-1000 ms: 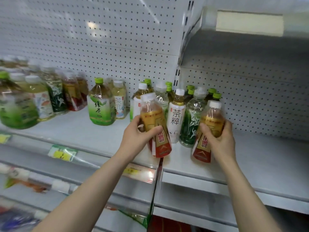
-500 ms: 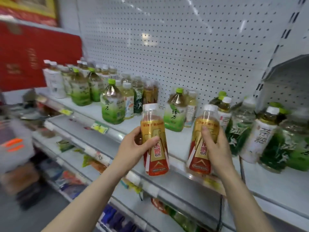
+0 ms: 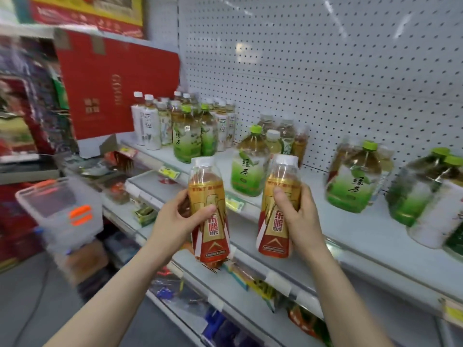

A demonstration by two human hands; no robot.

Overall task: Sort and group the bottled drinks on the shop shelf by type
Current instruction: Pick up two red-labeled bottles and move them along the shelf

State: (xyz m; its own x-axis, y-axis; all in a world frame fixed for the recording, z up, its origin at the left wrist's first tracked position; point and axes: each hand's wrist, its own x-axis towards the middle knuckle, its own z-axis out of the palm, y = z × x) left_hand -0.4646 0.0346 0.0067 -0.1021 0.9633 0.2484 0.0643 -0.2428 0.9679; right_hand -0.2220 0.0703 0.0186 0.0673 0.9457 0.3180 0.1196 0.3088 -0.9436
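My left hand [image 3: 176, 221] grips a gold-and-red energy drink bottle [image 3: 209, 211] with a white cap, held upright in front of the shelf edge. In my right hand [image 3: 299, 216] is a second, identical gold-and-red bottle [image 3: 278, 209], also upright. Both bottles hang in the air just off the white shelf [image 3: 350, 236]. On that shelf stand green tea bottles with green caps [image 3: 248, 166] [image 3: 355, 176], and a cluster of white-labelled and green tea bottles [image 3: 185, 126] at the far left end. More green bottles [image 3: 426, 191] blur at the right.
A red carton [image 3: 112, 86] leans at the shelf's left end. A clear plastic bin [image 3: 62, 209] with orange clips sits lower left. Lower shelves [image 3: 225, 291] hold packaged goods and price tags. White pegboard [image 3: 325, 58] backs the shelf.
Both hands lifted the two gold-and-red bottles off the right shelf section and carried them leftward; my view swung left, bringing the red carton and left bottle cluster into sight.
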